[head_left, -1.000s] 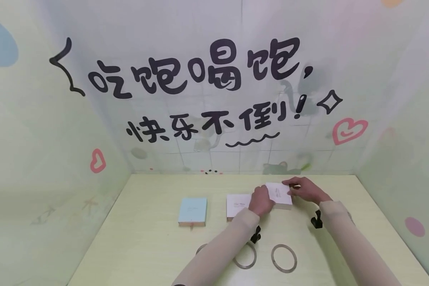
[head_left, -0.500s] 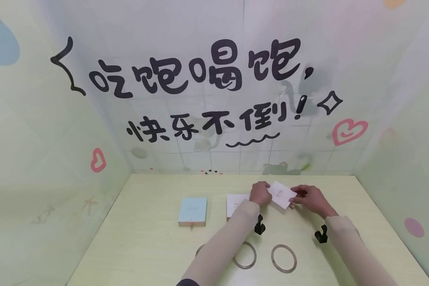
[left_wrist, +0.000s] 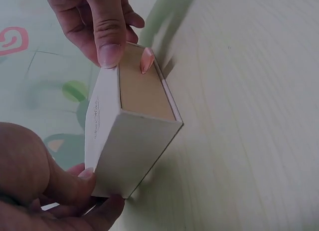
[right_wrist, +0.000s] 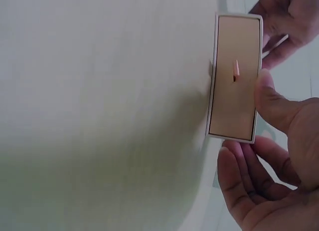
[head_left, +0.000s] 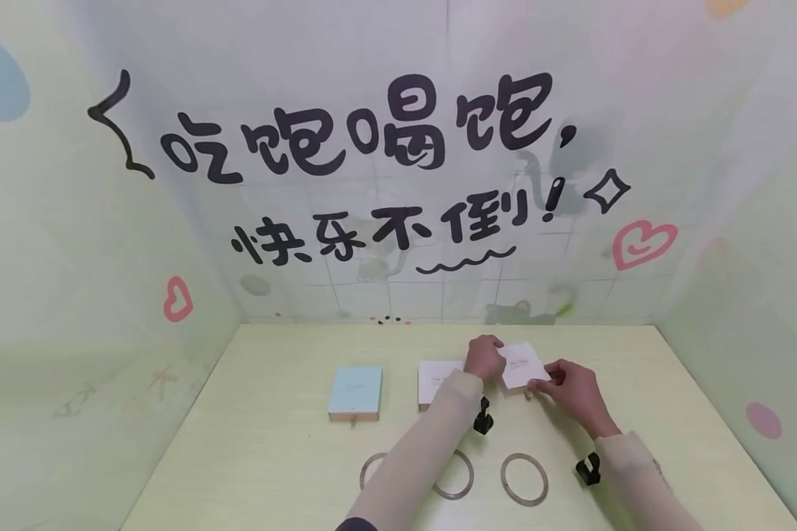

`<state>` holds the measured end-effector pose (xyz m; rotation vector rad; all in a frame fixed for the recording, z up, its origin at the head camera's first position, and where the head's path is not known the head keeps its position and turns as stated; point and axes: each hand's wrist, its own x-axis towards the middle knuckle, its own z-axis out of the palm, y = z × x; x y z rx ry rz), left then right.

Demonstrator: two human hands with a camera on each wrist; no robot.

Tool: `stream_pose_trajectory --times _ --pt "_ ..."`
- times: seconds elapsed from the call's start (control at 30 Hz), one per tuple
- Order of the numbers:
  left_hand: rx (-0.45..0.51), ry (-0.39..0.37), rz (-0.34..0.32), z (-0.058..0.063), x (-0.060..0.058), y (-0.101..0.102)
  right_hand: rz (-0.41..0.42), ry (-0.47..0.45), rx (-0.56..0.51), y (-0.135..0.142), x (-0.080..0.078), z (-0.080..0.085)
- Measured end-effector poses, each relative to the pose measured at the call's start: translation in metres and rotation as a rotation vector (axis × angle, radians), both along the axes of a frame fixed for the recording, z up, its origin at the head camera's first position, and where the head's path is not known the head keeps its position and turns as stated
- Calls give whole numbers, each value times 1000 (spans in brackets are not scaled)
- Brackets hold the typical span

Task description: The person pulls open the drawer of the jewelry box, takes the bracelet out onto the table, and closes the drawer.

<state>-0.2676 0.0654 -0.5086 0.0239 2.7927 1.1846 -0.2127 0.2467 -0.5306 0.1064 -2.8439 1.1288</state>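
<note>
A small white drawer box (head_left: 522, 361) with faint lettering on its lid is held at the right rear of the table. My left hand (head_left: 485, 358) pinches its left side, thumb and fingers on opposite faces in the left wrist view. My right hand (head_left: 576, 392) grips the right front corner, its thumb on the lid edge. In the right wrist view the tan drawer front (right_wrist: 234, 106) shows a pink ribbon tab (right_wrist: 237, 69). The drawer sits flush in its sleeve. Whether the box's base touches the table is unclear.
Another white box (head_left: 433, 382) lies left of my left hand, partly covered by the sleeve. Farther left is a light blue box (head_left: 356, 391). Near the front lie a bangle (head_left: 543, 479) and two more, partly behind my left forearm. A printed wall (head_left: 292, 295) closes the back.
The white box has turned on the spot, so its lettering now faces me and its ribbon tab points to the front. My right hand has moved from its far right side to the front corner.
</note>
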Motion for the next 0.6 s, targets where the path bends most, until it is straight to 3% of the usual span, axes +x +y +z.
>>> stream_pose_trajectory --times 0.33,0.6 --pt "5 23 -29 -2 -5 -1 -91 24 -5 -20 13 -3" --pt "-9 29 -68 -2 -6 -3 -104 25 1 -25 15 0"
